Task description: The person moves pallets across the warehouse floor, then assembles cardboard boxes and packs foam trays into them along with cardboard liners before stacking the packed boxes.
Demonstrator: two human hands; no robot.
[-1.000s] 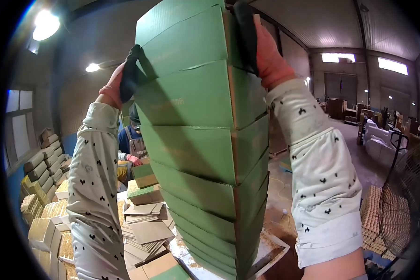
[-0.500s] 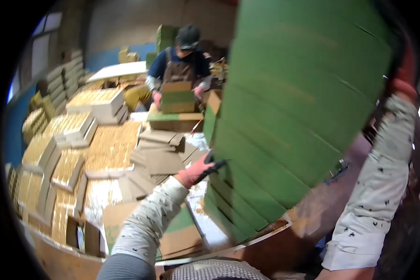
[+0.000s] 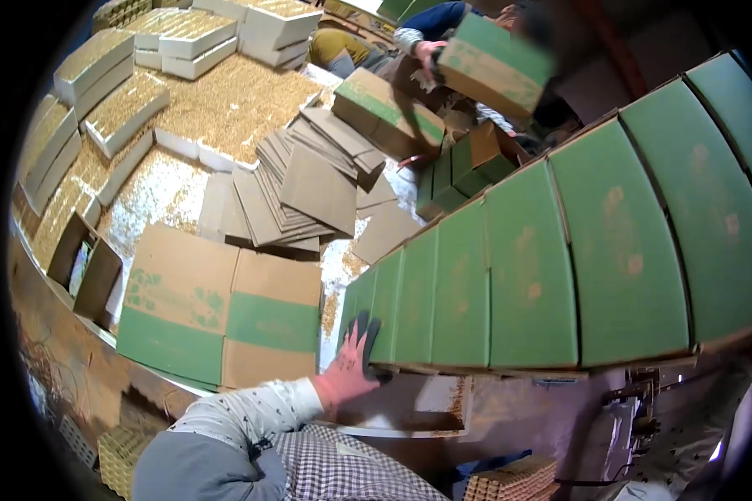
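Note:
A long row of stacked green cardboard boxes (image 3: 526,288) leans across the right half of the view, its narrow-looking end near the middle. My left hand (image 3: 353,363), in a pink and black glove, lies against the lower edge of that end, fingers apart and not wrapped round anything. At the lower right a pale sleeve is dimly visible; my right hand cannot be seen. Left of the row lie flat green and brown cartons (image 3: 226,313) and a fanned pile of brown cardboard sheets (image 3: 309,188).
A co-worker's gloved hand (image 3: 430,60) holds a green and brown box (image 3: 497,63) across the table. White trays with yellowish filling (image 3: 196,42) stand at the upper left. A small open box (image 3: 83,271) sits at the table's left edge. Egg-tray-like stacks (image 3: 510,480) are below.
The tall stack has tipped over towards the right and now lies slanted. My left hand dropped from its upper side to its lower end. My right hand has left the view; the camera looks further down.

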